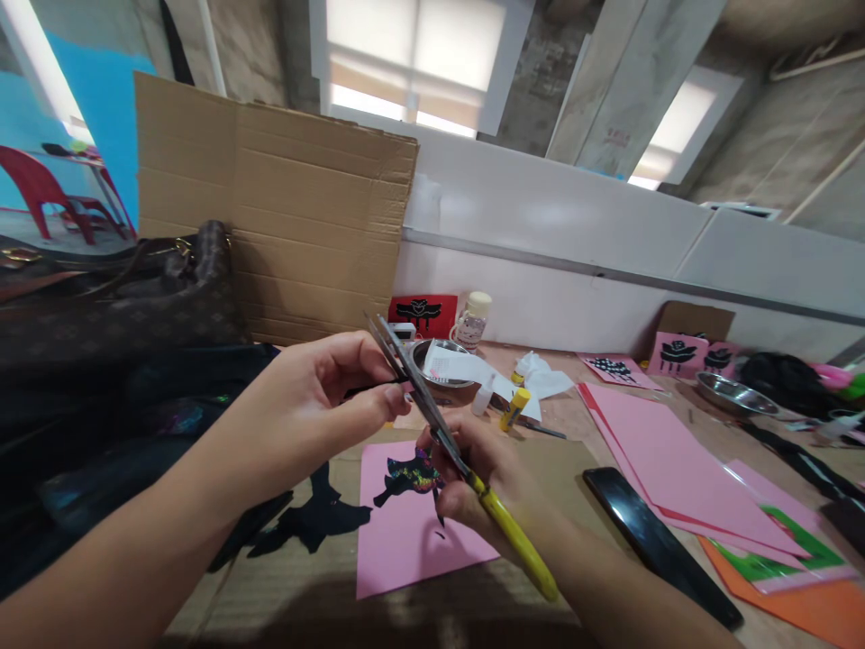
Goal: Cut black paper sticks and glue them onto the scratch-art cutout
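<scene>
My left hand (338, 383) is closed, pinching a thin black strip (371, 386) between thumb and fingers. My right hand (483, 460) grips a pair of scissors (432, 416) with yellow handles. Their blades point up and to the left, right beside the strip at my left fingertips. Below the hands lies a pink sheet (385, 568) bearing a black, glittery cut-out (410, 473) and small dark pieces. Left of that sheet, a larger black cut-out (314, 523) rests on the cardboard. My right hand partly covers the glittery cut-out.
A phone (659, 541) and stacked pink sheets (669, 451) lie to the right. A glue stick (514, 408), a small white bottle (482, 397) and a metal bowl (442, 383) stand ahead. A brown handbag (128, 315) is at left, before an upright cardboard panel (304, 207).
</scene>
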Available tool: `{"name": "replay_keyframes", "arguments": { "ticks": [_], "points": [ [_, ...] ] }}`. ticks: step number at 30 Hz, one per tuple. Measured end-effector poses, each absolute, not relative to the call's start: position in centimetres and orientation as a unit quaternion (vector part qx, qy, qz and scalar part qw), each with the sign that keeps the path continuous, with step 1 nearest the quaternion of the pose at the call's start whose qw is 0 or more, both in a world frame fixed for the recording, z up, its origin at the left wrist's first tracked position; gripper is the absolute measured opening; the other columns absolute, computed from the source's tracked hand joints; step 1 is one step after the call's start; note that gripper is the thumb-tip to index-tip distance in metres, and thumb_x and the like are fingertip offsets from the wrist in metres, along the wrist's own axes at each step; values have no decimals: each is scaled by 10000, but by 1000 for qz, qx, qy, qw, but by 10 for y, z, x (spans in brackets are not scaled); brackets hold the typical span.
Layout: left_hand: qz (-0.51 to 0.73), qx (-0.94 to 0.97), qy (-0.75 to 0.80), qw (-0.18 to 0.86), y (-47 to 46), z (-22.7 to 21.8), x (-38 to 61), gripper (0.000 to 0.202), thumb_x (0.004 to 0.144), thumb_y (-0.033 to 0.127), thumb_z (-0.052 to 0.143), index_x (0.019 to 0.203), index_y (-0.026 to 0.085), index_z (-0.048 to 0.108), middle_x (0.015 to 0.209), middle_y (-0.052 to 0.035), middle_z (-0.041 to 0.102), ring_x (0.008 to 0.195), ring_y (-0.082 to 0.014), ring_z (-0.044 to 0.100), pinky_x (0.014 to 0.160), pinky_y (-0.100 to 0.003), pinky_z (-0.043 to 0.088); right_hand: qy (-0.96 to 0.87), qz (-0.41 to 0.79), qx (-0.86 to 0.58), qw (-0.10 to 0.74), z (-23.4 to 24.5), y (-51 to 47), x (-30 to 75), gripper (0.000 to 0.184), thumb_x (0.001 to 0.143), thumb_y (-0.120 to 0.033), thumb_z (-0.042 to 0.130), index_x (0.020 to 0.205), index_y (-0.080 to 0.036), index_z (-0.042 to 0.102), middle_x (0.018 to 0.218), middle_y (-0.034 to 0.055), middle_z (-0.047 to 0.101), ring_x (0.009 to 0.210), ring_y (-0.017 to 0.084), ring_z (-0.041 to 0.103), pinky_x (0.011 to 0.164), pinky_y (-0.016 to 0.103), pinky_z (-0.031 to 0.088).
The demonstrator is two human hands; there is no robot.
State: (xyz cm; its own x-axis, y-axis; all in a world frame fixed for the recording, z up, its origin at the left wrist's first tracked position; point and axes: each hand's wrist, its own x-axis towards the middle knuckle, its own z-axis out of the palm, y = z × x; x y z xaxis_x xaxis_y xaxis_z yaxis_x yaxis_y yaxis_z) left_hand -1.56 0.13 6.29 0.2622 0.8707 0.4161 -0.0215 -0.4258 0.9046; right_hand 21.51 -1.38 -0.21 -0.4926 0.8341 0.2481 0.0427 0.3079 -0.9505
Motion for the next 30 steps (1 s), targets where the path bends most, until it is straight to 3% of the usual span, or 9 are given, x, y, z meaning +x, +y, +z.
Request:
{"name": "replay_keyframes", "arguments": {
  "ticks": [7, 11, 15, 20, 25, 30],
  "points": [
    [542, 620, 297, 483, 0, 59, -18, 160, 814, 244, 954, 778, 267, 800, 785, 45, 823, 726, -134, 764, 709, -167, 626, -691, 509, -323, 399, 8, -15, 215, 673, 782, -792, 898, 1050, -223, 658, 820, -29, 569, 695, 134, 494, 609, 265, 400],
    [533, 621, 274, 506, 2, 57, -12, 72, 889, 331, 946, 899, 308, 879, 831, 54, 852, 786, -111, 798, 768, -129, 625, -673, 481, -313, 466, 14, -17, 218, 616, 856, -765, 857, 1123, -242, 673, 809, -30, 581, 675, 132, 522, 606, 262, 452],
    [512, 600, 248, 562, 1, 51, 3, 145, 866, 391, 977, 908, 298, 873, 879, 52, 874, 840, -97, 824, 793, -102, 611, -649, 435, -310, 541, 18, -16, 220, 488, 897, -657, 875, 1116, -278, 658, 830, -31, 615, 656, 128, 553, 569, 247, 485],
    [445, 553, 247, 660, 2, 36, 20, 309, 853, 466, 981, 902, 241, 774, 865, 18, 867, 862, -129, 823, 807, -174, 626, -640, 403, -326, 567, 29, -16, 221, 388, 877, -404, 927, 1103, -288, 634, 847, -39, 653, 727, 146, 658, 622, 263, 566],
    [460, 556, 279, 633, 2, 23, 33, 384, 788, 472, 1015, 848, 217, 735, 815, 38, 769, 742, -103, 682, 664, -167, 540, -642, 391, -292, 592, 29, -16, 219, 345, 878, -156, 807, 1128, -301, 618, 853, -62, 684, 736, 128, 699, 638, 252, 585],
    [423, 593, 317, 607, -4, 22, 39, 307, 806, 447, 955, 829, 237, 733, 835, -1, 745, 758, -171, 682, 668, -260, 574, -629, 399, -313, 590, 29, -17, 217, 301, 866, -150, 793, 1062, -287, 610, 843, -55, 668, 719, 120, 663, 641, 258, 572]
  ]
}}
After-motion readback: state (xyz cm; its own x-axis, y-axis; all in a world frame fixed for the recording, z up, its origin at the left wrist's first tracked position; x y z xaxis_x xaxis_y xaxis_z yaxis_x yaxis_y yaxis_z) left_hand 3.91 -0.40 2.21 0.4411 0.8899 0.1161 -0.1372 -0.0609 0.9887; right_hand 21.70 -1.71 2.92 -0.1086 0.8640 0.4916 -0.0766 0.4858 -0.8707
